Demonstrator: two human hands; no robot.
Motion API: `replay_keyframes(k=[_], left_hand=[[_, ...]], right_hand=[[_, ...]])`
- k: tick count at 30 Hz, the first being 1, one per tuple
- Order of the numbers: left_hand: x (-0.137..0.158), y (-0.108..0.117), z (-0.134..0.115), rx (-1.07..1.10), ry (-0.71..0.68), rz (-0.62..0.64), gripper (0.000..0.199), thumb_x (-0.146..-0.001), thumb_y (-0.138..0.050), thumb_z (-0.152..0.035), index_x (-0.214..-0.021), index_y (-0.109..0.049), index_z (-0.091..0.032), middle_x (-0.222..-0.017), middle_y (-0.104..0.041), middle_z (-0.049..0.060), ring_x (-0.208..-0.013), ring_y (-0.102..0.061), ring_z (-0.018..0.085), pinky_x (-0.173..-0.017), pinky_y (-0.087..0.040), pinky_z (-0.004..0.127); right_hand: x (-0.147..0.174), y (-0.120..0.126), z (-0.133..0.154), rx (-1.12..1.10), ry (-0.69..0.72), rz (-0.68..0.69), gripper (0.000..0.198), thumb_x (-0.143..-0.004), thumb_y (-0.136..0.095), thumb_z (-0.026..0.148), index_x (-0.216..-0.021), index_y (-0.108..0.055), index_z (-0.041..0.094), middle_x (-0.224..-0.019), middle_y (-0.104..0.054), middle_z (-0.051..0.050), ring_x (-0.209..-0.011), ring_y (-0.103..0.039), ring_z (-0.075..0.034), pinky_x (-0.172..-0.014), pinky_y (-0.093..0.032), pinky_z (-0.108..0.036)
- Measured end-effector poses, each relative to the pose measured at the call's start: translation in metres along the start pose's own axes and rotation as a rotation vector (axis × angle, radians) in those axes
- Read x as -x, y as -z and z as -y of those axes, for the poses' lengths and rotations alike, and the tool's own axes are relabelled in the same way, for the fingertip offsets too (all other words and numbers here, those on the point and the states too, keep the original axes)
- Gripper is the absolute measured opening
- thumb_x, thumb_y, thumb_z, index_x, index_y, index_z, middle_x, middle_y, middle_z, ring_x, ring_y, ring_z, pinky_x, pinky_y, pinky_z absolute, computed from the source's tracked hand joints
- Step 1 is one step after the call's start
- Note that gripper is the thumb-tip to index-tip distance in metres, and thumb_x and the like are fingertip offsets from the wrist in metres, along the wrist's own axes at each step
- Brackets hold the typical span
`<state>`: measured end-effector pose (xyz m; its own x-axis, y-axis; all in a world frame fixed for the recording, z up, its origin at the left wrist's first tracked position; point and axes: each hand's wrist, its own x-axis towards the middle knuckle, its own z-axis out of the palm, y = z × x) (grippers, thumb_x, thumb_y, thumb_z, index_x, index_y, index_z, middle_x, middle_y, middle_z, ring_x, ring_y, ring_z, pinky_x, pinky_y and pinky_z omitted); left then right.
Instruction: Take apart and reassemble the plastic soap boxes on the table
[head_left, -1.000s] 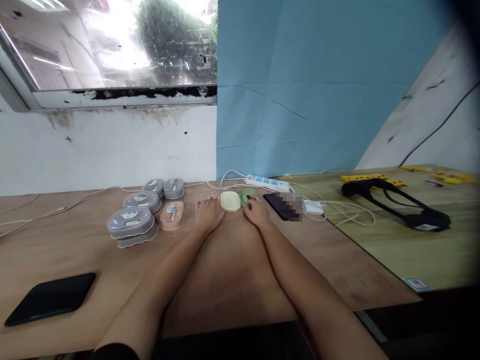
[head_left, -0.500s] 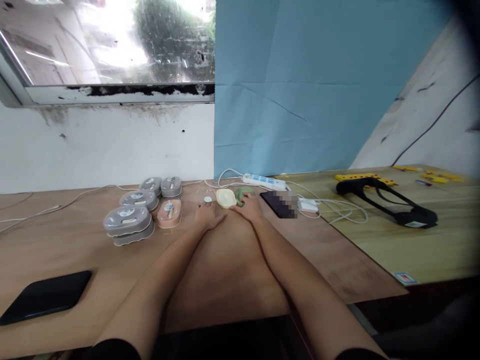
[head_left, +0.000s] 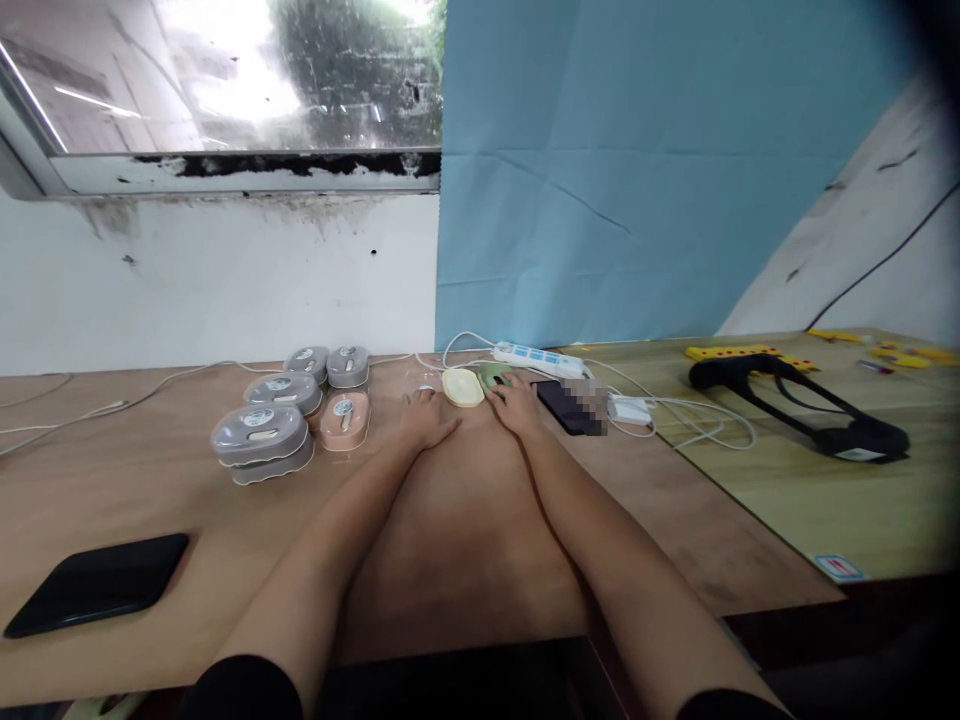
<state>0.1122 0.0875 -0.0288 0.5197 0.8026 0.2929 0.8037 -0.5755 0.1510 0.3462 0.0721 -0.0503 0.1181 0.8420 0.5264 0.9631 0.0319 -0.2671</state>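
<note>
My left hand [head_left: 426,418] lies palm down on the table, fingers stretched forward and thumb out to the side. Its fingertips reach a clear plastic lid [head_left: 421,380] and partly cover the white label on it. Between my hands sits a small cream-yellow dish [head_left: 463,388]. Just right of that dish, a green piece [head_left: 493,375] of similar size is partly hidden under the fingers of my right hand [head_left: 516,405]. That hand also rests palm down with its fingers apart, the thumb side near the dish's edge. Neither hand lifts anything.
Left of my hands stand several grey lidded boxes [head_left: 262,435] and a pink one [head_left: 345,420]. A black phone-like slab [head_left: 101,585] lies front left. To the right are a dark phone [head_left: 566,408], a white charger [head_left: 630,410], a power strip [head_left: 540,358] and a black strap-like frame [head_left: 802,400].
My left hand has slid slightly forward over the clear lid, covering more of its label. The right hand's fingers lie flatter by the green piece. The whole view has shifted slightly.
</note>
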Motion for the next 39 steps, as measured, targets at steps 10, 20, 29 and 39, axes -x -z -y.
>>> replay_keyframes(k=[10, 20, 29, 39], left_hand=[[0.044, 0.025, -0.001, -0.023, -0.122, -0.131, 0.043, -0.084, -0.051, -0.045, -0.12, -0.055, -0.022, -0.133, -0.05, 0.01, -0.131, -0.034, 0.028, -0.113, -0.013, 0.051], [0.117, 0.059, 0.051, -0.118, 0.244, -0.193, 0.057, -0.08, -0.053, -0.049, -0.13, -0.047, -0.02, -0.151, -0.028, 0.014, -0.141, -0.012, 0.036, -0.112, -0.006, 0.057], [0.117, 0.059, 0.049, -0.052, 0.066, -0.135, 0.06, -0.082, -0.051, -0.049, -0.134, -0.042, -0.02, -0.142, -0.043, 0.013, -0.132, -0.034, 0.031, -0.113, -0.011, 0.051], [0.117, 0.056, 0.047, 0.079, 0.031, -0.07, 0.083, -0.078, -0.05, -0.065, -0.143, -0.029, -0.017, -0.15, -0.027, 0.017, -0.138, -0.027, 0.03, -0.109, -0.024, 0.046]], right_hand=[[0.014, 0.006, 0.021, 0.009, 0.085, -0.084, 0.039, -0.081, -0.054, 0.04, -0.112, -0.066, 0.018, -0.128, -0.053, -0.013, -0.121, -0.043, -0.031, -0.104, -0.031, -0.047], [0.021, -0.002, 0.07, -0.164, 0.327, -0.014, 0.031, -0.083, -0.053, 0.035, -0.105, -0.068, 0.018, -0.128, -0.053, -0.013, -0.128, -0.037, -0.031, -0.107, -0.029, -0.05], [0.031, 0.01, 0.09, -0.206, 0.431, 0.044, 0.031, -0.084, -0.054, 0.036, -0.107, -0.066, 0.02, -0.123, -0.056, -0.011, -0.12, -0.045, -0.027, -0.104, -0.036, -0.047], [0.053, 0.018, 0.138, -0.392, 0.552, 0.233, 0.052, -0.087, -0.051, 0.045, -0.134, -0.047, 0.023, -0.137, -0.047, -0.011, -0.125, -0.044, -0.025, -0.105, -0.038, -0.044]])
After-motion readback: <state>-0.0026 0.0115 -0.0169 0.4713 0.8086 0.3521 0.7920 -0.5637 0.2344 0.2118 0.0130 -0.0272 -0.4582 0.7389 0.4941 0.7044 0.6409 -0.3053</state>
